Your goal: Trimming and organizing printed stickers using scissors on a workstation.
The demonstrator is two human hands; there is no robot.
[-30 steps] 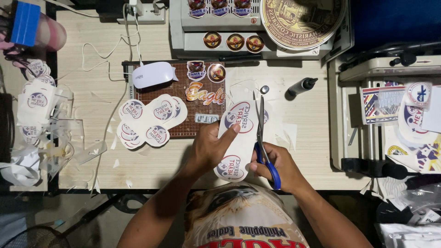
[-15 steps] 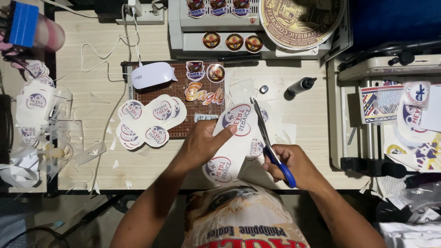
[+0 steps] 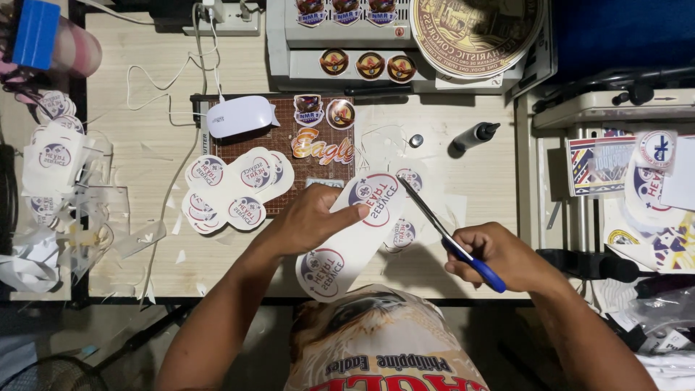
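Right hand [image 3: 499, 255]: curled tight around the blue handles of the scissors [image 3: 445, 235], knuckles up, forearm running in from the lower right corner.
Scissors: blades slightly parted, tips pointing up and left, right at the edge of the sticker strip [image 3: 353, 232].
Left hand [image 3: 311, 221]: palm down, fingers loosely bent and spread, thumb and fingertips pinning the strip near its upper round sticker; forearm comes up from the lower left, elbow out.
Sticker strip: white, two round printed stickers on it, lying slanted across the near edge of the wooden table [image 3: 145, 166], lower end overhanging toward the person's shirt.
Loose sticker: another cut piece [image 3: 400, 233] lies under the strip, between the two hands.
Cut pile: round stickers [image 3: 235, 192] fanned out left of the left hand, overlapping the brown cutting mat [image 3: 289, 156].
Mouse: white mouse [image 3: 239, 116] at the mat's far left corner.
Bottle: small black-capped bottle [image 3: 474, 135] beyond the scissors, lying on its side.
Far edge: grey machine [image 3: 347, 36] with a large round gold plaque [image 3: 474, 32] on it.
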